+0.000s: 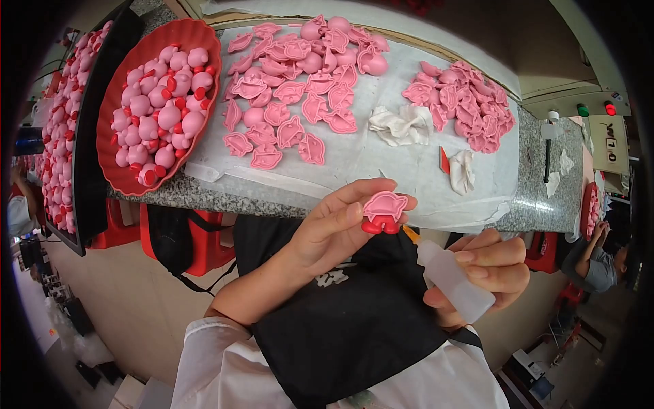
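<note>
My left hand [321, 233] pinches a small pink plastic figure half [385, 206] with red feet [380, 225], its hollow, rimmed side showing. In my right hand [501, 267] is a translucent white squeeze bottle [458, 281], tilted with its orange-yellow nozzle [411, 234] up toward the figure half. The nozzle tip lies close to the left fingers; whether it touches the piece I cannot tell. Both hands are in front of the bench's near edge, above my black apron [354, 327].
Loose pink shell pieces [289, 92] lie on white paper [340, 163], with another pile [466, 102] at right. A red scalloped tray [107, 146] holds pink-and-red pieces. Crumpled tissues [400, 126] lie between. A black tray [95, 136] stands far left; a person [603, 262] sits far right.
</note>
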The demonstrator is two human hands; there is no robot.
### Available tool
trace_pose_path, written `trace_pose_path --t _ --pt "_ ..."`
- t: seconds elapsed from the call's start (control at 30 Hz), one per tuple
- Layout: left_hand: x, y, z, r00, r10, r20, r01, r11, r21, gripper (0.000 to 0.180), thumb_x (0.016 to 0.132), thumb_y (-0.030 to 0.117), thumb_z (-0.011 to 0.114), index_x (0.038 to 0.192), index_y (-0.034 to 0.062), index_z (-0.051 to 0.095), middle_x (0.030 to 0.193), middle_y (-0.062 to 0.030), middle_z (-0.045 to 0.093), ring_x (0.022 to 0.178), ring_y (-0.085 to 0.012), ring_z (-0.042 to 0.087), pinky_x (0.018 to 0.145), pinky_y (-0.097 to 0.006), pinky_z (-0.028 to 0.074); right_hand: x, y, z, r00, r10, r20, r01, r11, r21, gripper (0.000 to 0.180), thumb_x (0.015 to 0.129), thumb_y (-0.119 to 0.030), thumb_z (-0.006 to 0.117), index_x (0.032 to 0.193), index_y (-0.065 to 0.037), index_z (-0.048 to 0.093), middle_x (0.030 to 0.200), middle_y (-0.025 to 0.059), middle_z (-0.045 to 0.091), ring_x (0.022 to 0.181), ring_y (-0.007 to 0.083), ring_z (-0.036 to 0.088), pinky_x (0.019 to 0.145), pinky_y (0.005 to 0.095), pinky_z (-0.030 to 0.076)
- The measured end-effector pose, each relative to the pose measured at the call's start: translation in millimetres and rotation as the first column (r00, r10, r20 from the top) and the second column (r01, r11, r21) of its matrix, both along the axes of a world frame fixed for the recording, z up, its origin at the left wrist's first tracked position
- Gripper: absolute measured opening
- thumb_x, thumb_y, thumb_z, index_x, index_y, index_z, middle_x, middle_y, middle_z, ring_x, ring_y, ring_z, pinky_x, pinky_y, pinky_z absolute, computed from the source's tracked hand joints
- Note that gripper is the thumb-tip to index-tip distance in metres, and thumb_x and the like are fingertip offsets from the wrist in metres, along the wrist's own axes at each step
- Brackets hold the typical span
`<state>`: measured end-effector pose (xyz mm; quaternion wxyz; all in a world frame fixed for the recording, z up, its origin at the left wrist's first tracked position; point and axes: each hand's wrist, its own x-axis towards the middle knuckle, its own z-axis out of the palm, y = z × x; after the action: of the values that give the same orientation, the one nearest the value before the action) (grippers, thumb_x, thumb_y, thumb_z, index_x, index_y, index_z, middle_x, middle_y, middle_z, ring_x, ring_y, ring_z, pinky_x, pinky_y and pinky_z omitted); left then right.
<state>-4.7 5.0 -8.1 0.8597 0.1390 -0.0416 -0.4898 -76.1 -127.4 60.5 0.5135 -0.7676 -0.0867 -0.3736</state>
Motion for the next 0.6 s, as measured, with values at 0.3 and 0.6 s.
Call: trace_pose_path --t 0.3,0.6 --pt "0 0 -2 1.000 -0.001 -0.028 0.001 1.000 -0.017 0.047 0.074 0.025 0.057 0.114 0.0076 0.039 0.111 -0.0184 0.045 0.099 -0.0273 0.047 0.089 -0.036 0.031 1 -1 -3 0.999 0.002 0.044 -0.004 0.999 0.053 0.048 0.049 -0.021 0.079 0.077 -0.008 0.042 0.068 0.0035 0.044 0.049 0.0085 0.038 0.040 0.0162 0.031" --pt "0 0 -3 1.000 0.003 -0.027 -0.004 1.000 -0.015 0.048 0.074 0.026 0.057 0.114 0.0077 0.039 0.110 -0.0186 0.045 0.099 -0.0271 0.047 0.089 -0.036 0.031 -1 -10 -2 0.984 0.132 0.121 -0.146 0.983 0.115 0.057 0.042 -0.005 0.080 0.086 -0.003 0.043 0.080 0.0090 0.046 0.054 0.0117 0.045 0.049 0.0187 0.043"
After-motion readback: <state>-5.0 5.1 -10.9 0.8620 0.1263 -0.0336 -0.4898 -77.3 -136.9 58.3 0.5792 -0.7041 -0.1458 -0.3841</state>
